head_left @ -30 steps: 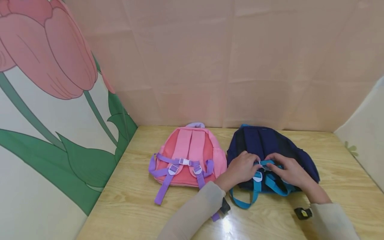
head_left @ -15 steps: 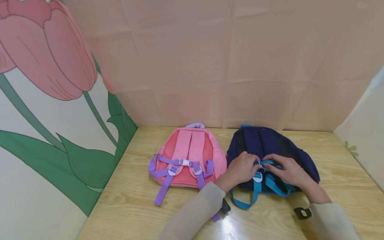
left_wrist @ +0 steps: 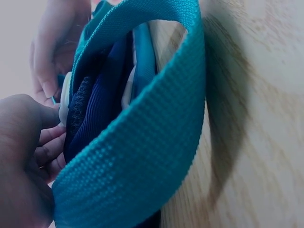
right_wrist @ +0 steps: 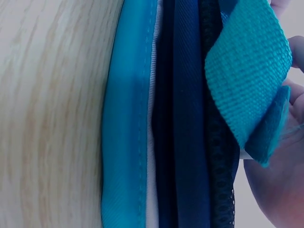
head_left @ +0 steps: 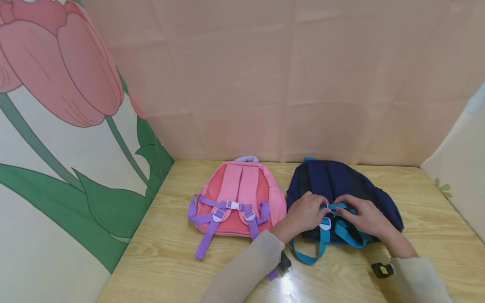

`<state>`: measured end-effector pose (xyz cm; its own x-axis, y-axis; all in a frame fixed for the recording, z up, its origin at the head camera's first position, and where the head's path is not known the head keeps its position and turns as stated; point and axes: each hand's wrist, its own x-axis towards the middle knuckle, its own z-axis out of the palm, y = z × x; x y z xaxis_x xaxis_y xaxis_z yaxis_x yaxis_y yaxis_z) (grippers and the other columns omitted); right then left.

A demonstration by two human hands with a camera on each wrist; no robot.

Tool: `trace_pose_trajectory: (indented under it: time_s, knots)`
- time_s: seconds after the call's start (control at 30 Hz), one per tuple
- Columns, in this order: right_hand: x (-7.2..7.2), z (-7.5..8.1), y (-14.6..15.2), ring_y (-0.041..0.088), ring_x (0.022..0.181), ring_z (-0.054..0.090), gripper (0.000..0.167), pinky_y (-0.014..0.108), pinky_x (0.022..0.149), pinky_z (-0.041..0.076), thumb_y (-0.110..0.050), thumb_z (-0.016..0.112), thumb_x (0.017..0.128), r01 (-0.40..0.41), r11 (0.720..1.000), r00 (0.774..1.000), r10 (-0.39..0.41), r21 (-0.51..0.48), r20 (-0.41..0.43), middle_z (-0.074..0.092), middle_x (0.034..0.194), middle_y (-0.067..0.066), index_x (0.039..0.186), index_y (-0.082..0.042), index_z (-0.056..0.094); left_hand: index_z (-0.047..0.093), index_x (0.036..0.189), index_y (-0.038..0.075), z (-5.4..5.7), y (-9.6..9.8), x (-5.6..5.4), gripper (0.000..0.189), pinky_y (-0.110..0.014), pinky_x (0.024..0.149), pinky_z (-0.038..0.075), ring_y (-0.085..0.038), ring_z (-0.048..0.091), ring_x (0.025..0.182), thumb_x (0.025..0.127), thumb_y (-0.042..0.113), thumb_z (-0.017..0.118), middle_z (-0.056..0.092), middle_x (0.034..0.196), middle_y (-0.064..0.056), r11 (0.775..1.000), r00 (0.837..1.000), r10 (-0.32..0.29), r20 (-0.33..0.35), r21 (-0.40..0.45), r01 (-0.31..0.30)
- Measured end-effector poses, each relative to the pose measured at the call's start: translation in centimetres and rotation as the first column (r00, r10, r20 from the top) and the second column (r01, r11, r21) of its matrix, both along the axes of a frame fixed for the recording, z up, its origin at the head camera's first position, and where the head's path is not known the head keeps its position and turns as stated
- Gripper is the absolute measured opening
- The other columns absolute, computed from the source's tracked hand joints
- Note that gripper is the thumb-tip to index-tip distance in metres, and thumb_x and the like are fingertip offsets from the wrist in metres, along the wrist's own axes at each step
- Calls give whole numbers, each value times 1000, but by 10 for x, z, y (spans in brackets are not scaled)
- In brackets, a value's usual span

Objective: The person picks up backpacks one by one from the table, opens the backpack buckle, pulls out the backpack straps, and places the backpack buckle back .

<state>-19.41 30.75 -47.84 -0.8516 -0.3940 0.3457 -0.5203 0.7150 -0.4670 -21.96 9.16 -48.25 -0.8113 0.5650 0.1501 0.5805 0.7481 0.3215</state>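
A navy backpack lies on the table with its shoulder straps facing up and bright blue webbing at its lower end. My left hand pinches a small pale buckle on the blue chest strap. From the other side, my right hand pinches the same strap close to the buckle, fingertips near those of the left. Fingers partly hide the buckle, so whether its halves are joined cannot be seen. In the left wrist view, a loop of blue webbing stands before the left hand.
A pink backpack lies to the left, its purple straps joined by a white buckle. Under the forearms are black wrist devices, one by the right sleeve. Blue strap loops hang toward the table's front. A pink backdrop stands behind.
The right thumb has shifted slightly left, toward the left fingertips, and less of the grey buckle piece shows between the hands. Both backpacks stay in place.
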Motion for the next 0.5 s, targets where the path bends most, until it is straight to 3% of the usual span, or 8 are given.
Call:
trace_pose_trajectory:
  time_s: [0.33, 0.5]
  knots:
    - [0, -4, 3, 1, 77, 54, 17, 26, 66, 48, -8, 69, 96, -17, 999, 1000, 17, -47, -13, 70, 98, -3, 110, -16, 65, 66, 125, 28, 1, 0, 1, 29, -12, 81, 43, -2, 50, 99, 103, 44, 54, 66, 118, 18, 1000, 1000, 2, -7, 11, -2]
    - [0, -2, 2, 1, 80, 57, 25, 28, 68, 50, -8, 70, 94, -27, 999, 999, 26, -24, -19, 72, 104, 0, 117, -17, 67, 66, 124, 28, 1, 0, 0, 29, -12, 83, 44, -2, 50, 101, 104, 44, 54, 66, 118, 18, 1000, 1000, 0, -20, 2, 0]
